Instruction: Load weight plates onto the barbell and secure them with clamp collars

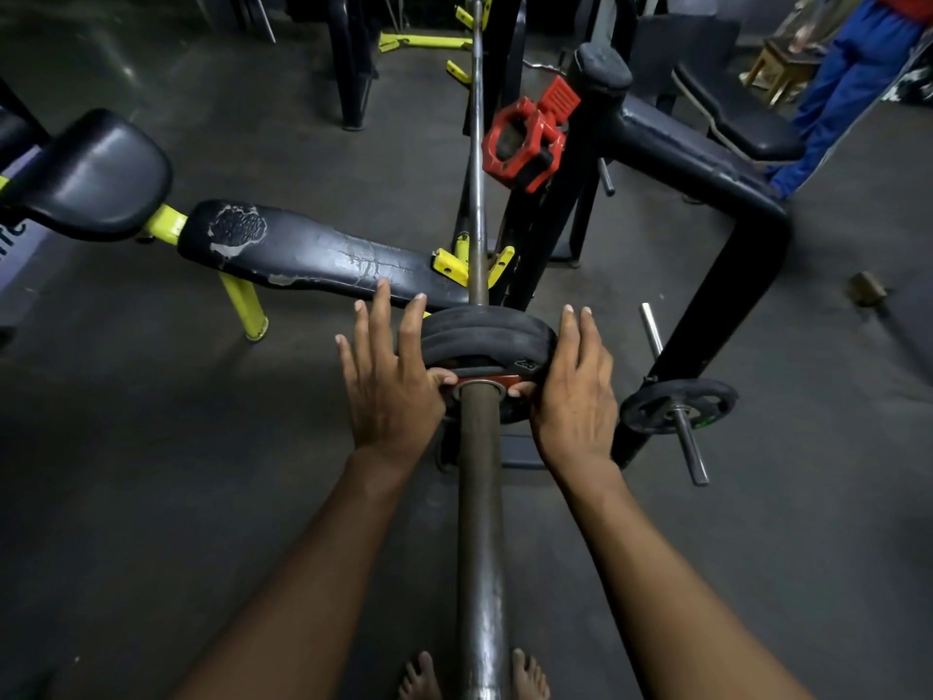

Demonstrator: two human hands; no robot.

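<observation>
Left grip [389, 376] and right grip [575, 386] are flanking the plates [487, 336] on the barbell [479, 497], fingers straight, thumbs pressing the face. Rubber, likely heavy and grippy: holding at the rims. Clamp collar [525, 138] is waiting on the rack [601, 78].

1. Dark grey floor [151, 447], dimly lit, with dull sheen far left.
2. Worn black bench [313, 255] on yellow legs, left.
3. Black padded frame [707, 159], right.
4. Wooden stool [777, 68], far right.
</observation>
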